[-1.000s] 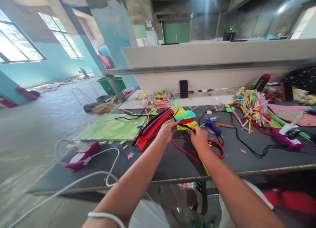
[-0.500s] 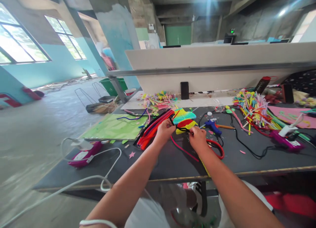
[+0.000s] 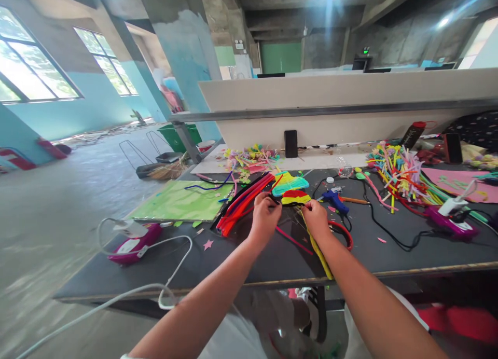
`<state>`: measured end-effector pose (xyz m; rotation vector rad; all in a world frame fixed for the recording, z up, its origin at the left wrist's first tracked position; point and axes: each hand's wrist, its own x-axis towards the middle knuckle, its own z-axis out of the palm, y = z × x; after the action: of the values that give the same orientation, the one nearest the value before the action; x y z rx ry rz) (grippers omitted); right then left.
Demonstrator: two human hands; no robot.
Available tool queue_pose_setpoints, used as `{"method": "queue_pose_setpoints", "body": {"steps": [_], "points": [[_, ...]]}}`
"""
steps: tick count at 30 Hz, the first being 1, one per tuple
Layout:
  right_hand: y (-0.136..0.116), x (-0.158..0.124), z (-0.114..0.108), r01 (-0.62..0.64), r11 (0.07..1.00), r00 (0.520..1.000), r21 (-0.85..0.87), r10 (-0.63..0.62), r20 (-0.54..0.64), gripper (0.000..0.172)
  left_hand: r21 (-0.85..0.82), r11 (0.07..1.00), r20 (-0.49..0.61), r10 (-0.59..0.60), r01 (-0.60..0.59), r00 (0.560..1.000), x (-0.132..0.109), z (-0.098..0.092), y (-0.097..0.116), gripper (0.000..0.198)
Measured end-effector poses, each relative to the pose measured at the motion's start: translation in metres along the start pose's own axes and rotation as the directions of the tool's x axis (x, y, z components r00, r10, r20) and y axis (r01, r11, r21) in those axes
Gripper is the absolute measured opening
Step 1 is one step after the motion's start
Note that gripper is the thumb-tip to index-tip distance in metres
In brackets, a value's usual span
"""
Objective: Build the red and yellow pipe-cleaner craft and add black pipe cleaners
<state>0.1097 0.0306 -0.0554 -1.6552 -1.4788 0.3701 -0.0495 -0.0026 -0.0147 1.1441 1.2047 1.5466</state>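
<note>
My left hand (image 3: pixel 264 217) and my right hand (image 3: pixel 316 219) are both pinched on a thin black pipe cleaner (image 3: pixel 290 204) stretched between them over the dark table (image 3: pixel 249 260). Just behind it lies a small red and yellow woven piece (image 3: pixel 295 196), with a yellow and teal one (image 3: pixel 290 183) farther back. A yellow pipe cleaner (image 3: pixel 317 250) trails down from under my right hand toward the table's front edge. A bundle of red, blue and black pipe cleaners (image 3: pixel 241 203) lies beside my left hand.
A blue glue gun (image 3: pixel 335 198) and a red loop (image 3: pixel 342 233) lie right of my hands. A green sheet (image 3: pixel 179 199), a magenta glue gun (image 3: pixel 130 243) with white cord, a pile of coloured pipe cleaners (image 3: pixel 397 169), a phone (image 3: pixel 290 143) and a white partition (image 3: pixel 342 105) surround the work area.
My hands have drawn apart and slightly toward me, pulling the black pipe cleaner taut. The red and yellow piece now lies free behind them. The camera tilted a little.
</note>
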Motion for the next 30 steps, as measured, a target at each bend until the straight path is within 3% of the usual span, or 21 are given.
{"method": "queue_pose_setpoints", "body": {"steps": [3,4,6,8,9,14,16,19,21,23,27,30], "points": [[-0.001,0.000,-0.001,-0.022,1.000,1.000,0.005,0.022,0.004,0.014,0.102,0.959,0.154,0.246,-0.263,0.957,-0.017,0.002,0.007,0.011],[-0.002,0.000,-0.001,-0.028,1.000,1.000,0.009,0.028,0.006,0.014,0.095,0.959,0.141,0.254,-0.268,0.957,-0.018,0.002,0.007,0.010],[-0.002,0.000,-0.002,-0.033,0.999,0.999,0.022,0.033,0.010,0.015,-0.027,0.996,0.004,0.084,-0.084,0.996,-0.016,-0.001,0.004,0.011],[-0.002,-0.001,-0.002,-0.026,0.999,1.000,0.039,0.026,0.012,0.016,-0.229,0.946,-0.041,-0.245,0.229,0.969,-0.012,-0.004,-0.002,0.015],[-0.002,-0.001,-0.002,-0.021,0.999,1.000,0.048,0.021,0.010,0.016,-0.251,0.930,-0.038,-0.286,0.268,0.957,-0.012,-0.005,-0.004,0.017],[-0.004,-0.004,0.000,0.009,0.995,1.000,0.099,-0.009,-0.004,0.020,-0.248,0.963,-0.013,-0.116,0.109,0.993,-0.024,-0.003,-0.006,0.029],[-0.005,-0.004,-0.001,0.028,0.994,1.000,0.108,-0.027,-0.010,0.021,-0.345,0.917,0.031,-0.203,0.201,0.979,-0.025,-0.003,-0.004,0.024],[-0.005,-0.004,-0.004,0.046,0.996,0.998,0.080,-0.042,-0.048,0.023,-0.536,0.747,0.141,-0.381,0.394,0.914,-0.018,-0.006,-0.004,0.012],[-0.006,-0.005,-0.007,0.066,0.996,0.995,0.055,-0.061,-0.079,0.022,-0.601,0.655,0.203,-0.428,0.457,0.880,-0.014,-0.006,-0.004,0.009],[-0.008,-0.007,-0.009,0.119,0.993,0.988,0.017,-0.116,-0.105,0.018,-0.628,0.622,0.236,-0.420,0.467,0.877,-0.013,-0.001,-0.004,0.008],[-0.016,-0.014,-0.013,0.274,0.950,0.942,-0.148,-0.296,-0.159,0.014,-0.591,0.697,0.236,-0.331,0.405,0.914,-0.019,0.023,-0.002,0.025],[-0.021,-0.020,-0.015,0.340,0.915,0.915,-0.217,-0.375,-0.149,0.015,-0.534,0.745,0.248,-0.313,0.399,0.917,-0.020,0.042,-0.002,0.034]]}}
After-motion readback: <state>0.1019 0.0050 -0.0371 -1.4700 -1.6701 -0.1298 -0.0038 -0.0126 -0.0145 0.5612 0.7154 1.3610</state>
